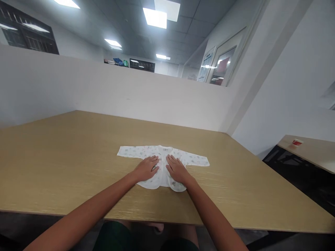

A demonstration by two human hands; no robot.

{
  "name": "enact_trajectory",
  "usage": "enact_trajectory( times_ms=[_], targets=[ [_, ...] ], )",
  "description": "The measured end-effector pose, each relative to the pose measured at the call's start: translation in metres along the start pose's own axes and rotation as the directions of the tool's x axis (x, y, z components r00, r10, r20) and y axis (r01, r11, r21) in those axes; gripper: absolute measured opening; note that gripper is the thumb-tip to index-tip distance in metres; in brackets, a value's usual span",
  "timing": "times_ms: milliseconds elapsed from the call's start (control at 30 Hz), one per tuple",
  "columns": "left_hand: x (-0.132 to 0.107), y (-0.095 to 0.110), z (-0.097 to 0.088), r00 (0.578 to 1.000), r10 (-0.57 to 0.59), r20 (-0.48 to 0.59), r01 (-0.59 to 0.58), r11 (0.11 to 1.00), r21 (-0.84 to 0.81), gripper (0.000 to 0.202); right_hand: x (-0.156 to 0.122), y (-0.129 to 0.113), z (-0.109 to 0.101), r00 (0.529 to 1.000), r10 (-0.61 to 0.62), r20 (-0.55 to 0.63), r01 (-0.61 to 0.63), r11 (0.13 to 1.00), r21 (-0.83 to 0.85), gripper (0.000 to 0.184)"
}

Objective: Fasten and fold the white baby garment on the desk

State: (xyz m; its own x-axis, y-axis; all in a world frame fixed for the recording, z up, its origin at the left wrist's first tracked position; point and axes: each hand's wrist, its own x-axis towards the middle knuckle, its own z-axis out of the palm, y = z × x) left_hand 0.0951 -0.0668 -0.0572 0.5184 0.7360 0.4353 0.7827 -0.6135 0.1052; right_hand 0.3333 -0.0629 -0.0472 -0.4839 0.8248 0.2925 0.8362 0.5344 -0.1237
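A small white baby shirt (162,179) with a faint print lies face up on the table, its front parted down the middle. Both sleeves stretch out to the sides, and a label shows inside the collar. My left hand (147,168) rests flat on the left front panel, fingers extended. On the right front panel lies my right hand (177,169), also flat with its fingers stretched out. Neither hand grips the cloth. The palms hide part of the chest of the shirt.
The wooden table (78,153) reaches back to a low white partition (146,94). At the right stands another table (311,150) with a small red and white container (297,142) on it. The near table edge runs just above my lap.
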Motion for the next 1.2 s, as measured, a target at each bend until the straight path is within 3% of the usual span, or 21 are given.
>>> enact_trajectory(
  times_ms=[133,267,367,467,533,667,733,867,967,1067,1200],
  targets=[
    [-0.005,-0.003,0.005,0.995,-0.005,0.100,-0.001,0.998,0.060,0.076,-0.004,0.006,-0.003,0.989,0.128,0.079,-0.124,0.991,-0.049,0.069],
    [-0.006,-0.002,0.004,0.992,-0.030,0.124,0.022,0.997,0.068,0.086,-0.005,0.007,-0.008,0.983,0.174,0.052,-0.171,0.984,-0.052,0.071],
    [-0.004,-0.001,0.003,0.997,-0.019,0.076,0.015,0.998,0.055,0.083,-0.004,0.009,-0.012,0.987,0.124,-0.104,-0.122,0.992,0.016,0.057],
    [-0.001,0.001,0.003,0.999,-0.005,-0.039,0.006,1.000,0.023,0.070,-0.002,0.014,-0.014,0.938,0.099,-0.331,-0.065,0.992,0.112,0.047],
    [0.003,0.002,0.003,0.995,0.001,-0.104,-0.003,1.000,-0.016,0.059,0.000,0.014,-0.012,0.916,0.071,-0.395,-0.021,0.991,0.130,0.042],
    [0.010,0.004,0.008,0.986,0.004,-0.167,-0.016,0.997,-0.073,0.048,0.006,0.005,-0.002,0.922,-0.012,-0.386,0.049,0.995,0.086,0.041],
    [0.011,0.004,0.012,0.987,0.028,-0.157,-0.038,0.997,-0.060,0.047,0.007,0.000,0.005,0.945,-0.042,-0.326,0.061,0.997,0.047,0.047],
    [0.007,0.005,0.018,0.997,0.076,-0.033,-0.075,0.997,0.027,0.054,0.001,-0.004,0.010,0.997,-0.013,-0.072,0.011,1.000,-0.024,0.060],
    [0.002,0.008,0.016,0.998,0.037,0.052,-0.040,0.998,0.056,0.060,-0.004,-0.004,0.008,0.999,0.029,0.014,-0.028,0.999,-0.043,0.065],
    [0.006,0.009,0.009,0.998,0.005,0.060,-0.007,0.999,0.043,0.062,-0.005,-0.005,0.002,0.999,0.027,-0.035,-0.028,0.999,-0.023,0.063],
    [0.024,0.008,0.004,0.999,-0.033,0.003,0.033,0.999,0.000,0.047,0.001,-0.004,-0.003,0.958,0.061,-0.281,-0.043,0.997,0.068,0.052]
  ],
)
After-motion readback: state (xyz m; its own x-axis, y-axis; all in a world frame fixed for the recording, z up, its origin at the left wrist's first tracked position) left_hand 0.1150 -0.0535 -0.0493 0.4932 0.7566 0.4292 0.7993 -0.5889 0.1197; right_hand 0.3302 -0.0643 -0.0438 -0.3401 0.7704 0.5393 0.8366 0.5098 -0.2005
